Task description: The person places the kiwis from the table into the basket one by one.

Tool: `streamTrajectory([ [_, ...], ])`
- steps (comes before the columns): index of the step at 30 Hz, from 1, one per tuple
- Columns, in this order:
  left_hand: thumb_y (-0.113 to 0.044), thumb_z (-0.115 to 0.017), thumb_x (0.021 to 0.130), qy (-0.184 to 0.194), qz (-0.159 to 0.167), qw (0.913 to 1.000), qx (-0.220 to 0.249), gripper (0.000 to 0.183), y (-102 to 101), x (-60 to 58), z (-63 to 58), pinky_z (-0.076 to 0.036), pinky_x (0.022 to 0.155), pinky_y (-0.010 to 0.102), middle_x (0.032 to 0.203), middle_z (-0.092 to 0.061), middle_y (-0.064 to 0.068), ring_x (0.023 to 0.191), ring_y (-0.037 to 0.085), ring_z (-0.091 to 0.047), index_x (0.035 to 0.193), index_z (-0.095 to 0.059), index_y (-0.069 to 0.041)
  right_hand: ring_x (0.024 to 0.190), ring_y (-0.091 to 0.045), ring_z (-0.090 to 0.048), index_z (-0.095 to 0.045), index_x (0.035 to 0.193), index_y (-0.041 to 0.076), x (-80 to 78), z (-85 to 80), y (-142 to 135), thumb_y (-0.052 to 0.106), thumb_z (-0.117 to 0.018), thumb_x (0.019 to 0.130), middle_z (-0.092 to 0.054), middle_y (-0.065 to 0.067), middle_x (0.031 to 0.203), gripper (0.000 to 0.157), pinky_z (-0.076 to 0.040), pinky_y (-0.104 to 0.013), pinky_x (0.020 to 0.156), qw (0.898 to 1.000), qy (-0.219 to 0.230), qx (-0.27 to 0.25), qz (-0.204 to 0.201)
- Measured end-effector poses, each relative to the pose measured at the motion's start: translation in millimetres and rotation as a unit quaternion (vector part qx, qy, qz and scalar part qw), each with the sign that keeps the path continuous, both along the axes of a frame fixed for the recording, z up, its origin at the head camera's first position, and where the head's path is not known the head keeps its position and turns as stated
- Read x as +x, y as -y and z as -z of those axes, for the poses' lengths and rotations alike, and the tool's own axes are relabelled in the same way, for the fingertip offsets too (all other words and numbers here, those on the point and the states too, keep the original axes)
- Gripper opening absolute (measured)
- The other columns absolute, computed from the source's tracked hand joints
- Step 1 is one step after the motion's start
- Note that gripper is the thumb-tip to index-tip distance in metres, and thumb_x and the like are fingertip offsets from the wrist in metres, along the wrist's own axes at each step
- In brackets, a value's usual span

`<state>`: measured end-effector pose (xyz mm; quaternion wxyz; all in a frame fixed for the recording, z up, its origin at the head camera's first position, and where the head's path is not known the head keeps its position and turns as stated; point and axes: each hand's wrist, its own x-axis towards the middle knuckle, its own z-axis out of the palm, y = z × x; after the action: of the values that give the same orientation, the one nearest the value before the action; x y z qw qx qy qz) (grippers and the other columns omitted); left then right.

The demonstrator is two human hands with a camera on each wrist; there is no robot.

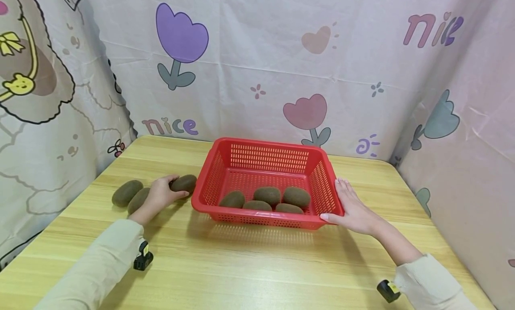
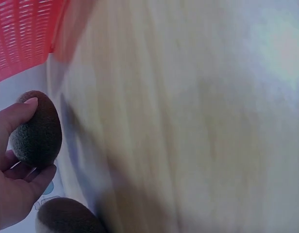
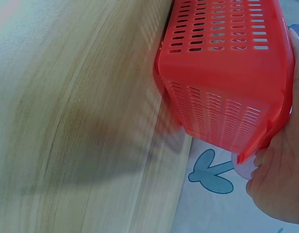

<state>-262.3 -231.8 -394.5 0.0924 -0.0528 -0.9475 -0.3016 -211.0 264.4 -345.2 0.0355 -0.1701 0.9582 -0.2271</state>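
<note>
The held kiwi (image 1: 186, 183) is chilling left of center, just beside the red basket (image 1: 269, 160). Left hand (image 1: 162, 194) is grasping it, fingers curling around. Right hand (image 1: 356, 212) is resting on the basket's right side, fingers pretty straight. Five kiwis (image 1: 267, 195) are sitting inside, mid-frame; two more kiwis (image 1: 127, 193) are lying on the surface (image 1: 257, 270), farther left.
</note>
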Motion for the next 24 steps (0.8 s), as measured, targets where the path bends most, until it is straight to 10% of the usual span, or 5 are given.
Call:
streamTrajectory([
  [24, -0.027, -0.075, 0.077, -0.018, -0.022, 0.995, 0.096, 0.061, 0, 7.5, -28.1, -0.05, 0.086, 0.047, 0.124, -0.055, 0.028, 0.107, 0.04, -0.058, 0.126, -0.054, 0.002, 0.14, -0.045, -0.002, -0.001, 0.147, -0.004, 0.5, -0.4, 0, 0.055, -0.062, 0.079, -0.003, -0.027, 0.153, 0.108, -0.018, -0.069, 0.105, 1.0, -0.016, 0.022, 0.0],
])
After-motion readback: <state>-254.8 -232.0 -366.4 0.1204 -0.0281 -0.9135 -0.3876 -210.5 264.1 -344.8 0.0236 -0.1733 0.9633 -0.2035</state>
